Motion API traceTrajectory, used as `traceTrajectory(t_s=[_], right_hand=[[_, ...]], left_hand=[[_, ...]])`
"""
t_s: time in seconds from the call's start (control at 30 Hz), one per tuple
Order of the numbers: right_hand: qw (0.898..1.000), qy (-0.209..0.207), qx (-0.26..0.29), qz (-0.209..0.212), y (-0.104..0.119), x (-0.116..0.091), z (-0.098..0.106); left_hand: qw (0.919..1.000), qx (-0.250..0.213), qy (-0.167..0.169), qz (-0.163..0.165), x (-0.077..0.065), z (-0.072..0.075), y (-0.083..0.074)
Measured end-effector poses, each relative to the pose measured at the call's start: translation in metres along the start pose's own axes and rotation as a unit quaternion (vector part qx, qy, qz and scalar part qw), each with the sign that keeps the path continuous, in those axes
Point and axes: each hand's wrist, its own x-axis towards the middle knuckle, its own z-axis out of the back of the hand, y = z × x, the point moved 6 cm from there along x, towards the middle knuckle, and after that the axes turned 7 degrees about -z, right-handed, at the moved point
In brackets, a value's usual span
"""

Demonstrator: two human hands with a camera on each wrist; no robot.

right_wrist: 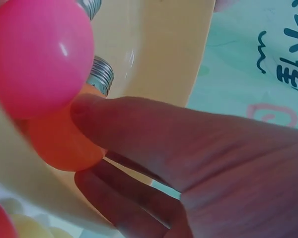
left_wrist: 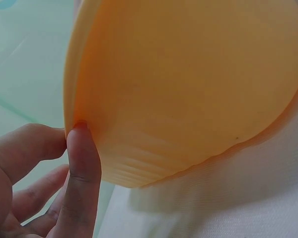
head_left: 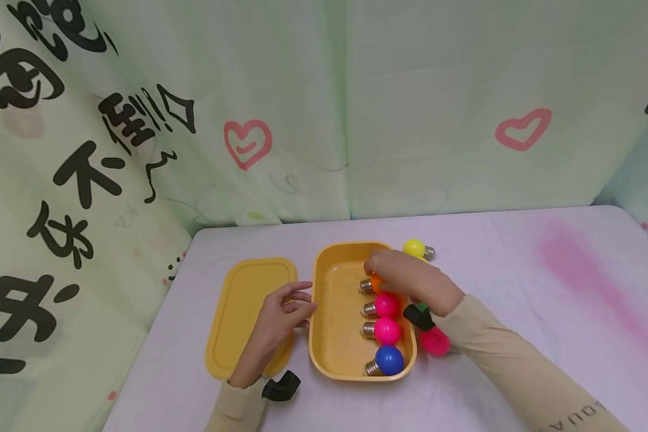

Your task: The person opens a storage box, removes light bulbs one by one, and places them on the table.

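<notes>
A yellow plastic box (head_left: 332,312) stands on the table with a row of light bulbs along its right side. My left hand (head_left: 279,315) pinches the box's left rim between thumb and finger, as the left wrist view shows closely. Inside the box, near its far right corner, my right hand (head_left: 410,277) holds an orange light bulb (right_wrist: 64,139) by its round part, the metal base facing left. Beside it lies a pink bulb (head_left: 387,305). Nearer me are a second pink bulb (head_left: 387,331) and a blue bulb (head_left: 390,360).
Left of the box lies its flat yellow lid (head_left: 248,300), partly behind my left arm. Outside the box on the right are a yellow bulb (head_left: 413,247), a red bulb (head_left: 435,342) and something green (head_left: 422,306), partly covered by my right arm. A curtain (head_left: 421,168) hangs behind the table.
</notes>
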Motion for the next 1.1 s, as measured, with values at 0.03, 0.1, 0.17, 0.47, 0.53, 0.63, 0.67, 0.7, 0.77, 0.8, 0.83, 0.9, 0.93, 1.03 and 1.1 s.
traceTrajectory(t_s=[0.03, 0.1, 0.17, 0.47, 0.53, 0.63, 0.67, 0.7, 0.77, 0.8, 0.83, 0.9, 0.93, 1.03, 1.1], right_hand=[[1.000, 0.002, -0.002, 0.001, 0.000, 0.001, 0.000], [1.000, 0.006, -0.004, 0.001, 0.001, 0.002, -0.001], [1.000, 0.009, -0.006, 0.000, 0.001, 0.004, -0.002], [1.000, 0.008, -0.011, 0.010, 0.001, 0.006, -0.003], [1.000, 0.004, -0.006, 0.012, 0.002, 0.005, -0.001], [1.000, -0.005, -0.003, 0.017, 0.003, 0.004, 0.001], [1.000, -0.008, -0.004, 0.020, 0.004, 0.003, 0.002], [1.000, -0.010, -0.004, 0.021, 0.004, 0.002, 0.002], [1.000, -0.012, -0.008, 0.022, 0.005, 0.000, 0.003], [1.000, -0.014, -0.012, 0.024, 0.006, -0.001, 0.004], [1.000, -0.017, -0.013, 0.024, 0.006, -0.002, 0.004], [0.999, -0.022, -0.013, 0.022, 0.007, -0.006, 0.006], [0.999, -0.027, -0.013, 0.024, 0.007, -0.008, 0.008], [0.999, -0.041, -0.013, 0.032, 0.008, -0.015, 0.012], [0.998, -0.051, -0.011, 0.042, 0.008, -0.020, 0.015]], left_hand=[[1.0000, 0.001, -0.001, 0.001, 0.000, 0.000, 0.000], [1.0000, 0.004, -0.002, 0.002, 0.000, -0.001, 0.000], [1.0000, 0.007, -0.003, 0.005, 0.000, -0.001, 0.001], [1.0000, 0.006, 0.000, 0.004, 0.001, -0.002, 0.002], [0.9999, 0.010, 0.001, 0.002, 0.002, -0.002, 0.002], [0.9999, 0.013, 0.000, 0.003, 0.002, -0.002, 0.001], [0.9999, 0.013, -0.001, 0.003, 0.002, -0.002, 0.001], [0.9999, 0.013, -0.002, 0.004, 0.002, -0.001, 0.000], [0.9999, 0.010, -0.003, 0.005, 0.001, -0.001, -0.001], [0.9999, 0.010, -0.003, 0.005, 0.001, -0.001, -0.001], [0.9999, 0.009, -0.003, 0.006, 0.001, -0.001, -0.001], [1.0000, 0.006, -0.003, 0.006, 0.000, -0.001, -0.001], [1.0000, 0.006, -0.003, 0.006, 0.000, -0.001, -0.001], [1.0000, 0.003, -0.003, 0.007, 0.000, 0.000, 0.000], [1.0000, 0.001, -0.002, 0.007, 0.000, 0.000, 0.000]])
